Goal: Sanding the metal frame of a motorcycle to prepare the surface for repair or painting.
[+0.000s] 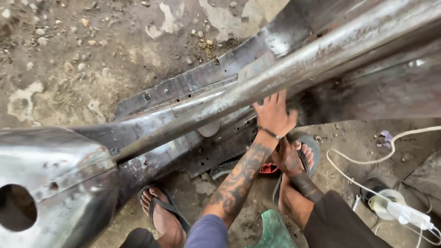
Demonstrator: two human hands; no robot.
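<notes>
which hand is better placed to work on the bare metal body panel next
Left, probably. The left hand lies flat with fingers spread on the metal body panel, its tattooed forearm reaching up between the sandalled feet. The right hand is not in view, so its reach cannot be judged.

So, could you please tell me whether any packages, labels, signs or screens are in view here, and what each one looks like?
None show: no package, label, sign or screen.
Nearest in kind: a white plug adapter with white cable, on the ground at lower right.
The one hand in view rests flat on the bare, rusty metal body panel, which carries no sticker or plate that I can make out.
</notes>
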